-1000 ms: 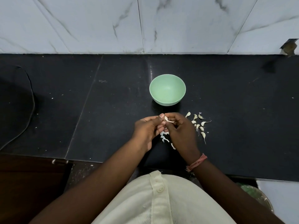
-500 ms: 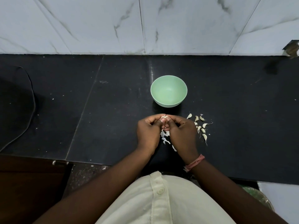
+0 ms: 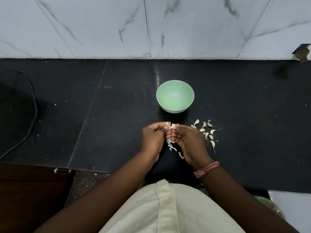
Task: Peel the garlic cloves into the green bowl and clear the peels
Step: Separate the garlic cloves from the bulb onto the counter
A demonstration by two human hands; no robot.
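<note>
Both the left hand (image 3: pixel 152 139) and right hand (image 3: pixel 188 140) are pinching one garlic clove (image 3: pixel 173 126), fingers curling round it and hiding most; peels (image 3: pixel 172 147) are lying partly hidden beneath.

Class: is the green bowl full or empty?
Empty: the green bowl stands upright and its inside shows only bare green.

A black counter (image 3: pixel 117 115) runs across the scene, backed by a white marble wall (image 3: pixel 101 26). A dark cable (image 3: pixel 32 105) curves at far left. Near left, a brown cabinet (image 3: pixel 25 190).
</note>
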